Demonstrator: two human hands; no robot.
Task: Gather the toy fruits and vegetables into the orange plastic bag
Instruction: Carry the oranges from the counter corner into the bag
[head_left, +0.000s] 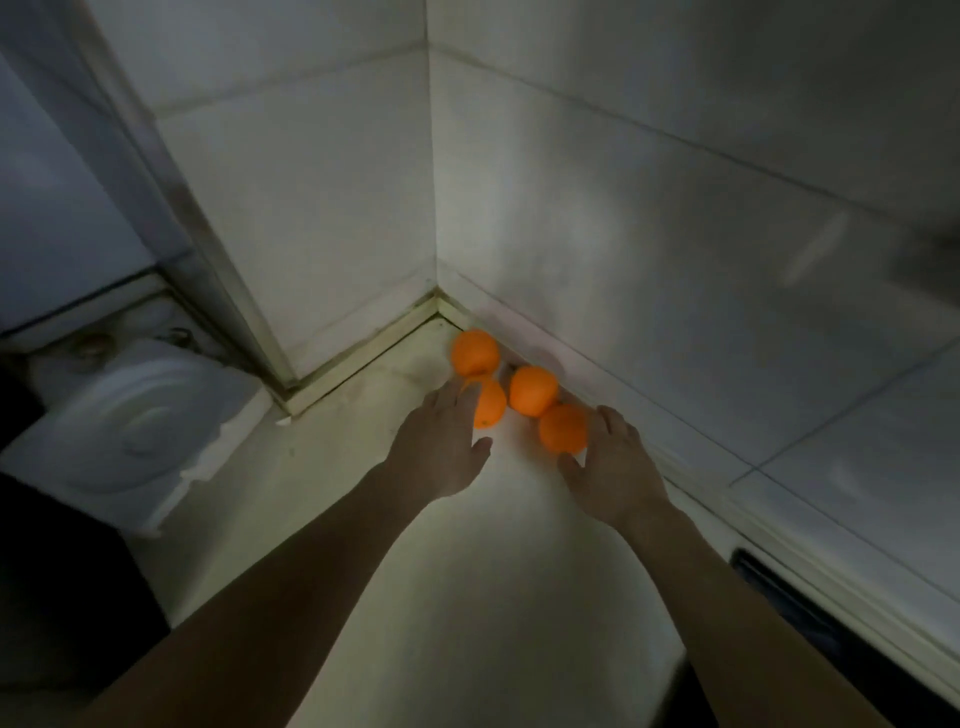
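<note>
Orange fruits (533, 391), four I think, lie ungathered; my left hand (441, 447) and right hand (615, 467) spread empty; bag unseen.

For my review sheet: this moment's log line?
left hand open | right hand open | both at four oranges | none held | bag unseen
</note>
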